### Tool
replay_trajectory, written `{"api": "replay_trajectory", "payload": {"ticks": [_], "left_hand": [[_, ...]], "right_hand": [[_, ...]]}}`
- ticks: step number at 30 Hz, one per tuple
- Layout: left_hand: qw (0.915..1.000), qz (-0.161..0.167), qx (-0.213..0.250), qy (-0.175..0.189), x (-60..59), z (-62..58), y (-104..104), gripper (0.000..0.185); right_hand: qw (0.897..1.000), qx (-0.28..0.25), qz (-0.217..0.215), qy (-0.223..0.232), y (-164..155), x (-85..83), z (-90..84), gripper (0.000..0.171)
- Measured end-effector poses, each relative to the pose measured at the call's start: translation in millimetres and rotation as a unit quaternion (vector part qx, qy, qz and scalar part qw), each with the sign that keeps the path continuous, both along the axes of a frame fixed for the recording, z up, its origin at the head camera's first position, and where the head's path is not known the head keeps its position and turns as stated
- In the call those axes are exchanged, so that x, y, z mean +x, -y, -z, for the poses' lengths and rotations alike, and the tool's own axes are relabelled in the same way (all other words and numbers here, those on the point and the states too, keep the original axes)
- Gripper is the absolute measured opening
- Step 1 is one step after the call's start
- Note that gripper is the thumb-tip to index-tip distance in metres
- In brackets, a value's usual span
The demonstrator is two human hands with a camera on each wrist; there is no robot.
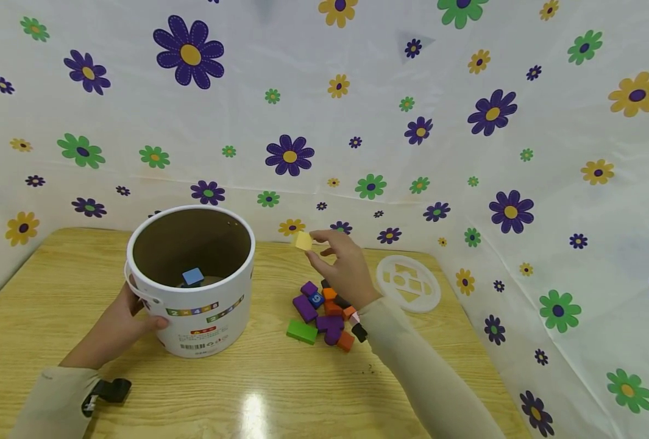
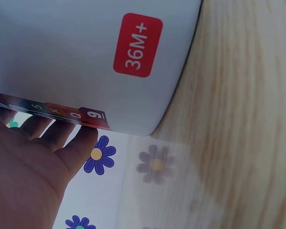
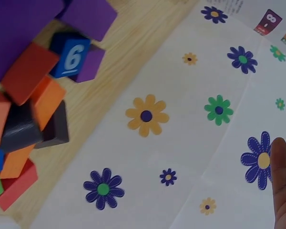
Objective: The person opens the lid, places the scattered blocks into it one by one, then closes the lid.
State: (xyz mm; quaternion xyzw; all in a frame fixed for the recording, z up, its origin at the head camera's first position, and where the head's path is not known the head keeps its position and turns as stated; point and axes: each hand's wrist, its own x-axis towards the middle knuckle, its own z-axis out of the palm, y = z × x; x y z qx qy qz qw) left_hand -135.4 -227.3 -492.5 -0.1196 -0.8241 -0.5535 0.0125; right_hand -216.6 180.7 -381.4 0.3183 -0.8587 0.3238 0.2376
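Head view: right hand raised above the block pile, yellow block pinched between thumb and fingertips, lifted clear of the table and well short of the white bucket; wrist cocked up, forearm angling in from the lower right; left hand cupped against the bucket's left wall, fingers wrapped part way round, probably just to keep it from sliding; blue cube already down inside the bucket; white shape-sorter lid lying flat off to the right, out of the way; black clip by the left sleeve. Left wrist view: bucket wall filling the frame with its red 36M+ label, fingers curled under the bottom edge, palm close against it. Right wrist view: pile from above, blue 6 block among orange, purple and dark pieces; only a sliver of fingers at the right edge, grip itself not visible here, so can't tell from this one.
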Motion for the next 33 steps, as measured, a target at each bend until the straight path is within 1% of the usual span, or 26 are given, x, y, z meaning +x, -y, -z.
{"api": "replay_trajectory", "payload": {"ticks": [8,15,21,27,30,33], "left_hand": [[1.0,-0.002,-0.003,0.003,0.7,0.8,0,0.106],[1.0,0.0,-0.003,0.009,-1.5,1.9,-1,0.106],[1.0,-0.001,0.002,-0.002,1.0,-2.4,2,0.107],[0.9999,0.005,0.012,-0.005,0.1,-3.8,1,0.106],[1.0,-0.001,-0.003,-0.001,0.7,-3.8,1,0.105],[0.9999,-0.006,-0.014,0.002,1.4,-4.1,0,0.103]], "right_hand": [[0.998,-0.038,-0.055,-0.005,27,1.1,-10.4,0.033],[0.997,-0.037,-0.059,-0.023,52,8.5,-21.6,0.033],[0.992,-0.049,-0.112,-0.004,76,11.9,-24.8,0.033],[0.991,-0.028,-0.129,0.013,91,16.7,-27.3,0.033],[0.991,-0.007,-0.135,0.019,96,17.4,-27.8,0.033],[0.99,0.0,-0.135,0.027,100,17.4,-27.4,0.033]]}}
